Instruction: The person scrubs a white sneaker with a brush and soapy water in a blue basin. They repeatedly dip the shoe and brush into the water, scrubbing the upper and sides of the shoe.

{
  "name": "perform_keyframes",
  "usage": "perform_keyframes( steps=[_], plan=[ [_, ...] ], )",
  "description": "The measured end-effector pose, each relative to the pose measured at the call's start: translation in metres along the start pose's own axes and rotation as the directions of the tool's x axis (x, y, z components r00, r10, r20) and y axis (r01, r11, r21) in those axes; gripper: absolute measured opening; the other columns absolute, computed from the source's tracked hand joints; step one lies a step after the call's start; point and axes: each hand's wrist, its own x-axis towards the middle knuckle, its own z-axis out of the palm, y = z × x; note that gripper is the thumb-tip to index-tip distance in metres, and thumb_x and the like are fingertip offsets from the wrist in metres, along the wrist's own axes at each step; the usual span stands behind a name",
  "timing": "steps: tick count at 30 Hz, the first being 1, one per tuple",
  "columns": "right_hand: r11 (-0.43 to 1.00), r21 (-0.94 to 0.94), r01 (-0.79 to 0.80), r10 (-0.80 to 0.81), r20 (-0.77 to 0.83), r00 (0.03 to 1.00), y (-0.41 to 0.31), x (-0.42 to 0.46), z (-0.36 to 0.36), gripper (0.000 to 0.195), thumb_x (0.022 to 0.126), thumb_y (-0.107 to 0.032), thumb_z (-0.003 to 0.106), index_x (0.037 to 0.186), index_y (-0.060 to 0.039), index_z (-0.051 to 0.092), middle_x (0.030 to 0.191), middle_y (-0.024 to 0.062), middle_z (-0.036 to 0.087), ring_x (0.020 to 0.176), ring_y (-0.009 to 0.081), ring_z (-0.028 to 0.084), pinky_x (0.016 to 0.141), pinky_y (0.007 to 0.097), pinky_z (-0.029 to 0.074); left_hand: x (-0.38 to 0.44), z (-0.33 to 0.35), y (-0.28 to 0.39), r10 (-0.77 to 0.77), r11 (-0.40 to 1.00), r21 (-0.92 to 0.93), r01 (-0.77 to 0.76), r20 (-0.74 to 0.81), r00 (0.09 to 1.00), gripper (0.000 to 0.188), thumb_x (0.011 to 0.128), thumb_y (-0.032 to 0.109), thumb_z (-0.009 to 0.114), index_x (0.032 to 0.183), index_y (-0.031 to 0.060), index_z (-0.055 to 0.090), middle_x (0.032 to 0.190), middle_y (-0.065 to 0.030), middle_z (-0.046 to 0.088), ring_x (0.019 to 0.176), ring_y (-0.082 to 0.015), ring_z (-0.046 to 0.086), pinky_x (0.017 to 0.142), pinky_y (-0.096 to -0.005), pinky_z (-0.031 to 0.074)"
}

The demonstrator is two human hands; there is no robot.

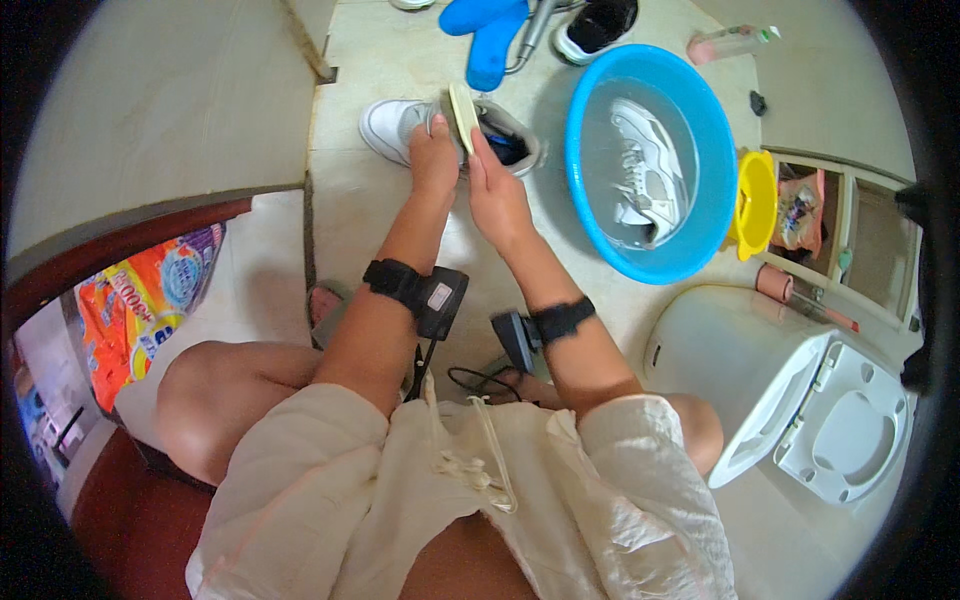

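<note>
A white and grey sneaker (390,127) lies on the tiled floor in front of me, its toe to the left and its dark opening to the right. My left hand (433,154) grips the middle of this shoe. In my right hand (499,187) is a pale yellow brush (463,112), seen from its back and side, against the shoe near the opening; its bristles are hidden. To the right, a blue basin (576,150) of water holds another white sneaker (649,172) with laces.
Blue insoles (491,49), a shower handle (536,30) and a dark-lined shoe (600,26) lie at the top. A bottle (727,45) is at top right. A yellow basin (756,202) and a toilet (735,360) stand right; a detergent bag (142,307) is left.
</note>
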Motion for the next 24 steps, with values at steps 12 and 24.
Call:
perform_keyframes(
  steps=[12, 24],
  plan=[
    [0.922, -0.38, 0.077, -0.068, 0.037, 0.997, 0.002, -0.001, 0.01, 0.047, 0.094, -0.026, 0.043, 0.14, -0.0201, 0.034, 0.069, 0.0239, 0.061, 0.058, 0.0398, 0.06, 0.052, 0.048, 0.047, -0.006, -0.01, -0.01, -0.17, 0.93, -0.315, 0.188, 0.084, 0.982, 0.041, 0.094, 0.033, 0.049, 0.103, -0.0055, 0.061, 0.095, -0.0081, 0.062, 0.083, -0.0143, 0.056, 0.075, -0.0296, 0.045],
    [0.905, -0.406, 0.124, -0.092, 0.097, 0.991, 0.004, -0.029, 0.006, 0.049, 0.094, -0.028, 0.042, 0.141, -0.0213, 0.03, 0.069, 0.0239, 0.061, 0.058, 0.0407, 0.06, 0.054, 0.0527, 0.047, -0.016, -0.006, -0.002, -0.218, 0.863, -0.451, 0.228, 0.074, 0.973, 0.037, 0.096, 0.029, 0.047, 0.103, -0.0042, 0.061, 0.094, -0.0091, 0.062, 0.082, -0.0154, 0.057, 0.073, -0.0305, 0.046]
  ],
)
